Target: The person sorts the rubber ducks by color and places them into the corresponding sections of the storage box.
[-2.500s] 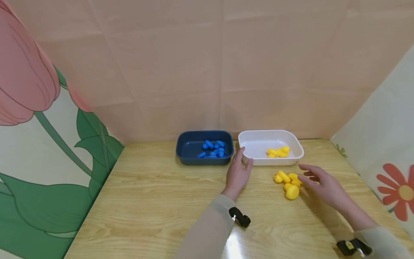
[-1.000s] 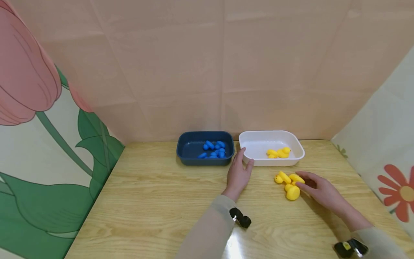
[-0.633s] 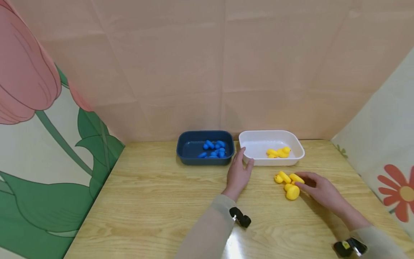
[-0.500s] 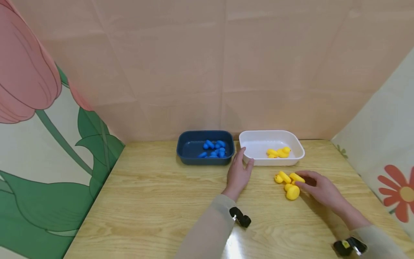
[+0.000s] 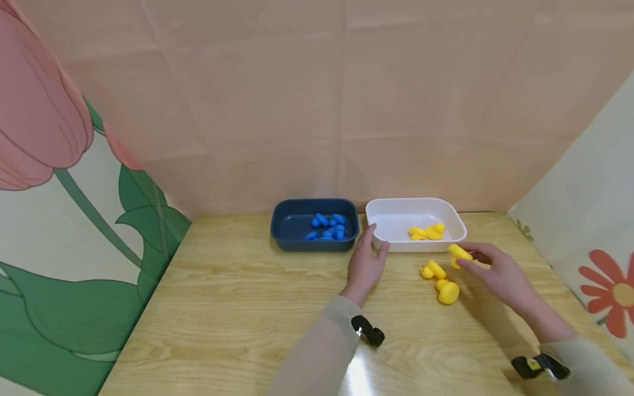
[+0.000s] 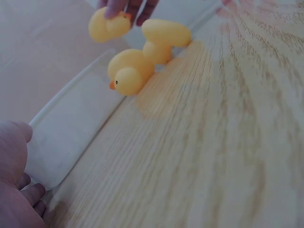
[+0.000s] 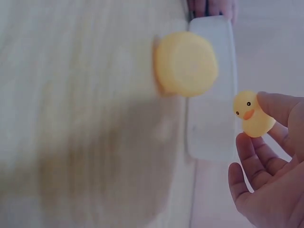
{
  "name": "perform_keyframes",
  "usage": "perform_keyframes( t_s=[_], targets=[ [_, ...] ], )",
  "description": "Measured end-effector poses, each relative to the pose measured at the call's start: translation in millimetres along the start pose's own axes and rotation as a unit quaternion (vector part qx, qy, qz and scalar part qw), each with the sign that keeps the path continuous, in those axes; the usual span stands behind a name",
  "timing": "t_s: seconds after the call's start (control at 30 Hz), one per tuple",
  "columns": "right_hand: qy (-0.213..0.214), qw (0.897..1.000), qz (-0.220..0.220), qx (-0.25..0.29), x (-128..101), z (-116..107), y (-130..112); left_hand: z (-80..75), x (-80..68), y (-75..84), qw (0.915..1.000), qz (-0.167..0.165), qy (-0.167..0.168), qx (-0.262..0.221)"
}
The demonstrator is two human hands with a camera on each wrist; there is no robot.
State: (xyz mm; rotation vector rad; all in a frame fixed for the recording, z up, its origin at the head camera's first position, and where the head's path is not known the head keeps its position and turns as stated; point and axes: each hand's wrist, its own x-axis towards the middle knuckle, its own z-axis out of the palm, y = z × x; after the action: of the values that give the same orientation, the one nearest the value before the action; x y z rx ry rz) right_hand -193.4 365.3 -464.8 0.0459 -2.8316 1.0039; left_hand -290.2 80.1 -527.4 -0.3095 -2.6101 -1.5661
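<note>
My right hand (image 5: 502, 275) pinches a yellow rubber duck (image 7: 255, 114) between thumb and fingers, raised off the table just in front of the white tray (image 5: 421, 246). Two more yellow rubber ducks lie on the table below: one tipped duck (image 5: 436, 269) and one with its flat base (image 5: 448, 293) showing. My left hand (image 5: 365, 267) touches the white tray's front left corner, thumb at the front wall and fingers along the left side. Several yellow ducks (image 5: 427, 233) lie inside that tray.
Left of the white tray stands a dark blue tray (image 5: 314, 245) holding several small blue ducks (image 5: 328, 228). Both trays sit at the back of the wooden table (image 5: 238, 308), against a pinkish backdrop (image 5: 257, 110). A flower-printed panel (image 5: 609, 220) borders the right side.
My right hand has reached to the ducks on the table, gripped one and lifted it up toward the white tray. My left hand has stayed at the tray corner.
</note>
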Motion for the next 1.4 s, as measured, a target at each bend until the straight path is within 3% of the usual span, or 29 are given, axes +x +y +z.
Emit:
perform_keyframes(
  t_s=[0.2, 0.4, 1.07, 1.4],
  targets=[
    [0.01, 1.0, -0.022, -0.002, 9, -5, -18, -3.4, -1.9, 2.0, 1.0, -0.004, 0.0, -0.006],
    [0.007, 1.0, -0.015, 0.002, 21, -6, -29, -2.3, -2.7, 2.2, 0.9999, -0.011, -0.003, -0.006],
    [0.009, 1.0, -0.014, -0.011, 76, 1, -25, 1.3, -2.1, 0.3, 0.9999, -0.01, -0.001, -0.002],
    [0.01, 1.0, -0.015, -0.001, 93, 9, -26, 1.3, -0.6, -0.6, 1.0, -0.004, 0.001, -0.004]
  ],
)
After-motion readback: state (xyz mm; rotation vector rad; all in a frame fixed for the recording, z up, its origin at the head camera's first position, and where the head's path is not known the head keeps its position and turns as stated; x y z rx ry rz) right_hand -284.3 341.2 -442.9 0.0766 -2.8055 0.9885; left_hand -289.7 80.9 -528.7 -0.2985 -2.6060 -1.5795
